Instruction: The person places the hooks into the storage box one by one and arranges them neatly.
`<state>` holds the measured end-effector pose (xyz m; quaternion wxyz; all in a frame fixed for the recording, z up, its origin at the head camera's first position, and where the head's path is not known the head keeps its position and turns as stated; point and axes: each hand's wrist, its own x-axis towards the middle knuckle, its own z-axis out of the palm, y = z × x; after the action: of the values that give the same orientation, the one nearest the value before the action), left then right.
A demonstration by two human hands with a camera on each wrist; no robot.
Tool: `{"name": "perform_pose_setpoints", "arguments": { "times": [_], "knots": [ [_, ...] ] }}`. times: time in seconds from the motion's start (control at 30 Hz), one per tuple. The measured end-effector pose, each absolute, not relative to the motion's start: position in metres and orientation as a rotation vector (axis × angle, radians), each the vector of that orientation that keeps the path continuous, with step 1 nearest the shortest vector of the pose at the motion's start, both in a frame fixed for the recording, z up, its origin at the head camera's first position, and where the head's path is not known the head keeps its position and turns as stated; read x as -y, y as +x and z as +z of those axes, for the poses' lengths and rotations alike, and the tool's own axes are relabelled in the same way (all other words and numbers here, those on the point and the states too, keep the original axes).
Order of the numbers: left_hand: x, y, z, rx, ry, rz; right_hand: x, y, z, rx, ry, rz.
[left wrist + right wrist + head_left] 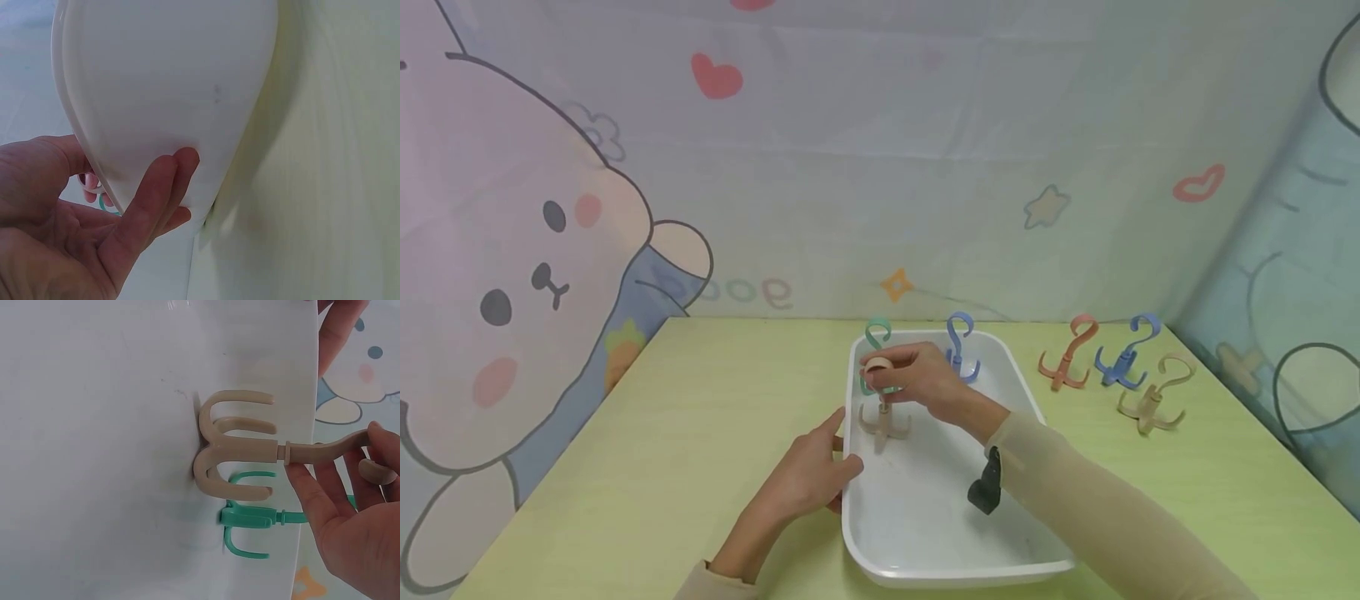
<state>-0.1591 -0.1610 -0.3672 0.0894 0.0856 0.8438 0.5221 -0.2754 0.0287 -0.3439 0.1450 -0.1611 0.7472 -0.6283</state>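
My right hand [932, 379] holds a beige multi-prong hook [244, 450] by its curved top, inside the white plastic tray [955, 577]. Its prongs point upward and its base is at the tray floor. Right behind it stands a green hook [250, 517] of the same shape, partly covered by my right hand in the head view. A blue hook [958, 333] stands in the far right part of the tray. With the thumb over the rim and the fingers along the outer wall, my left hand [812, 471] grips the tray's left side.
Right of the tray, a red hook [1063, 367], another blue hook [1123, 367] and a second beige hook [1150, 408] stand on the light green table [700, 400]. A black piece [987, 487] shows beneath my right sleeve. A patterned cloth [880, 183] hangs behind the table.
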Motion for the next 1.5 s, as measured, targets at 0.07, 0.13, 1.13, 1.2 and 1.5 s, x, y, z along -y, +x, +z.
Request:
{"name": "perform_pose_setpoints", "arguments": {
  "times": [0.07, 0.13, 1.13, 1.2, 1.5],
  "knots": [
    [0.161, -0.158, -0.367, -2.506, 0.250, 1.559, -0.029, -0.275, -0.344, -2.163, -0.459, -1.803],
    [0.161, -0.158, -0.367, -2.504, 0.245, 1.564, -0.029, -0.275, -0.345, -2.170, -0.450, -1.794],
    [0.158, -0.158, -0.367, -2.514, 0.247, 1.564, -0.077, -0.267, -0.330, -2.240, -0.487, -1.699],
    [0.157, -0.158, -0.367, -2.518, 0.241, 1.562, -0.080, -0.266, -0.329, -2.256, -0.480, -1.694],
    [0.157, -0.158, -0.368, -2.520, 0.217, 1.561, -0.091, -0.262, -0.319, -2.293, -0.427, -1.693]
  ]
}}
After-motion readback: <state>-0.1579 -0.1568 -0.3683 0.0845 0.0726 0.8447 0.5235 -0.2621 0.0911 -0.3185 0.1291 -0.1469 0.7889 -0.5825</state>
